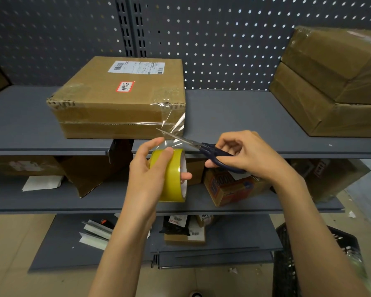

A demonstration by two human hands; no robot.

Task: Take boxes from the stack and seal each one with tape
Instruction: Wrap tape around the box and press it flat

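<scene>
Head view. Cardboard box [118, 97] sits on the grey shelf [234, 116], centre-left of frame, white label on top. A clear tape strip [174, 125] runs from its lower right corner down to the yellow tape roll [172, 174] at frame centre. Left hand [146, 174] grips the roll, fingers curled round it. Right hand [244, 155] holds dark-handled scissors [201, 146], blades against the strip. Stacked boxes [334, 80] upper right, same shelf.
</scene>
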